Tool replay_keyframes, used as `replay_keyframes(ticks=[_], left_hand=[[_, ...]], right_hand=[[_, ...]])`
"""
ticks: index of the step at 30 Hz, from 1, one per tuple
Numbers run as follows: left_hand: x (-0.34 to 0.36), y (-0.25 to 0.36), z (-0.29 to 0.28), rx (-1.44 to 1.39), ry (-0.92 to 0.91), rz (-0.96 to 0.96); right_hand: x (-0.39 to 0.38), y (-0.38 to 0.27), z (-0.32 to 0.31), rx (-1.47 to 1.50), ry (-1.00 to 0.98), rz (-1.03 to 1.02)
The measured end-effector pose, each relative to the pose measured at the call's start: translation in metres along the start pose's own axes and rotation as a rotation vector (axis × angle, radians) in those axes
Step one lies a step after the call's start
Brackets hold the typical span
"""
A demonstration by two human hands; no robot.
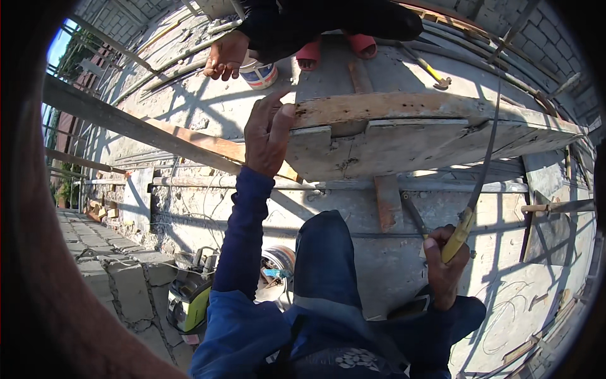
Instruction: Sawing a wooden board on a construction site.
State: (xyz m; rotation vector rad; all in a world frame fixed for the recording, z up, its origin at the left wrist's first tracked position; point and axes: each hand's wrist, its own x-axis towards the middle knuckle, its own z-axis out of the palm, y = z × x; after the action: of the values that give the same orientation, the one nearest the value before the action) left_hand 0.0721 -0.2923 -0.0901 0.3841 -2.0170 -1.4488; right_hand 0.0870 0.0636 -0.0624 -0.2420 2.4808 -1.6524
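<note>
My left hand [267, 136] is closed on the left end of a long wooden board panel [404, 147], tilted up on its side, with a nail-holed timber strip along its top and grey, worn boards below. At the lower right my right hand [447, 268] grips the yellow handle of a handsaw [481, 170], its long blade pointing up past the panel's right part. Near my right hand a dark bar tool [413, 215] lies on the concrete below the panel.
A co-worker's hand [227, 57] hangs beside a bucket [257, 77], above pink sandals [308, 55]. A yellow-handled hammer [434, 74] lies behind the panel. Metal beams [126, 126] cross at left. A green-black machine [189, 300] and another bucket [278, 258] sit low left.
</note>
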Motion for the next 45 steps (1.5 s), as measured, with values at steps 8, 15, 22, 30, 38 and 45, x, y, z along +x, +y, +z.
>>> replay_keyframes(ticks=[8,15,22,30,38,45], left_hand=[[0.042,0.026,0.018,0.856,-0.425,0.373],[0.054,0.018,0.038,1.052,-0.433,0.334],[0.055,0.009,0.040,1.036,-0.418,0.337],[0.028,0.029,0.029,1.015,-0.353,0.384],[0.020,0.031,0.033,0.988,-0.317,0.434],[0.018,0.043,0.039,1.016,-0.320,0.309]], right_hand=[[-0.009,-0.017,0.024,-0.031,-0.097,-0.025],[-0.030,-0.006,0.035,-0.021,-0.001,0.001],[0.007,-0.001,0.049,0.312,0.213,0.021],[0.008,0.018,0.036,-0.028,-0.074,-0.342],[-0.036,0.004,0.055,0.145,0.138,-0.240],[-0.034,0.019,0.080,0.196,0.082,-0.194]])
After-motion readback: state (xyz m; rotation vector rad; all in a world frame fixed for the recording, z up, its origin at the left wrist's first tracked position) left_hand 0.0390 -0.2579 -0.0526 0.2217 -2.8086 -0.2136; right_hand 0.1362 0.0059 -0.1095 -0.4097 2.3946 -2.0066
